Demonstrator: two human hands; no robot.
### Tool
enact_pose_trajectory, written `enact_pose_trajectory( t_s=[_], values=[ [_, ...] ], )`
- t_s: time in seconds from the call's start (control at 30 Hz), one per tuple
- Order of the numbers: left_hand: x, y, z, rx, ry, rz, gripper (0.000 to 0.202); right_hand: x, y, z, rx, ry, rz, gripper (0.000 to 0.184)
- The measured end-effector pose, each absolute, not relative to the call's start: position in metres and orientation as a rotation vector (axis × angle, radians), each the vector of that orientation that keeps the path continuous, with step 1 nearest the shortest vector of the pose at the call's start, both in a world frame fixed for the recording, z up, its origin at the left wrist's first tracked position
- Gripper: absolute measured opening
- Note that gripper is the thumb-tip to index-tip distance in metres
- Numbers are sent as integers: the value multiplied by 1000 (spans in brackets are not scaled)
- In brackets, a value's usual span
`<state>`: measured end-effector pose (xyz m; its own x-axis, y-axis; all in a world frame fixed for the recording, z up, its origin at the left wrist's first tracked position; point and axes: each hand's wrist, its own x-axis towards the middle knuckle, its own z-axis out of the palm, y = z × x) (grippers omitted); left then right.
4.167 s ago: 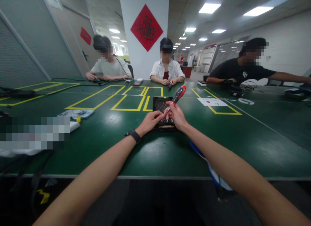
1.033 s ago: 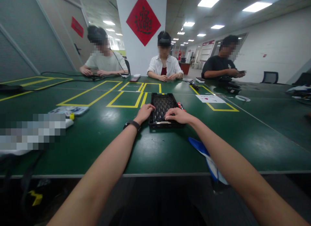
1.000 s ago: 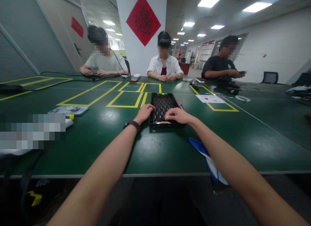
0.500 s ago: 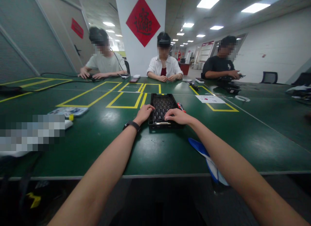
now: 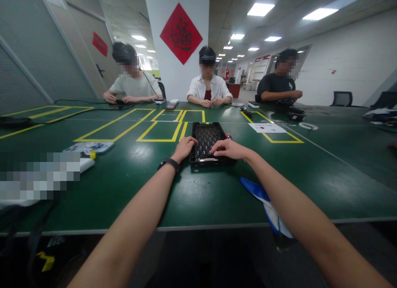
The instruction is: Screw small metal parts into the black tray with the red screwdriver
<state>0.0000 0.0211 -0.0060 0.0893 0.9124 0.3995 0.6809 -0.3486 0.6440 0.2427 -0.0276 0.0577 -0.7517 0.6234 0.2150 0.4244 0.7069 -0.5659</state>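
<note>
A shallow black plastic tray (image 5: 207, 166) lies on the green table in front of me, its inside covered by a shiny, bumpy patterned surface. A thin pale strip (image 5: 208, 159) runs along its near end. At the tray's left wall, my left hand (image 5: 185, 148) has its fingers curled over the rim. Reaching across from the right, my right hand (image 5: 228, 148) is over the tray's near right part, its fingertips bent together and down at the patterned surface. Anything small between those fingertips is too hidden to name. A red-and-dark object (image 5: 228, 136) shows partly behind the tray's right side.
A blue-and-white item (image 5: 263, 201) lies under my right forearm near the table edge. Yellow tape rectangles mark the green table (image 5: 130, 176). A printed sheet (image 5: 268, 128) is at the right, a patterned flat item (image 5: 89, 147) at the left. Three people sit across.
The view has tilted up slightly, so things sit lower in the picture. My right fingertips have shifted slightly over the tray; my left hand stays at its rim.
</note>
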Motion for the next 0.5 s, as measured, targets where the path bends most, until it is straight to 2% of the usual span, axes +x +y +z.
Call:
enact_pose_trajectory(
  t_s=[0.2,0.5],
  values=[
    [1,21,-6,2057,1591,1123,28,239,-29,54,-883,-2513,639,21],
    [1,21,-5,2047,1588,1123,29,238,-29,52,-830,-2525,753,23]
  ],
)
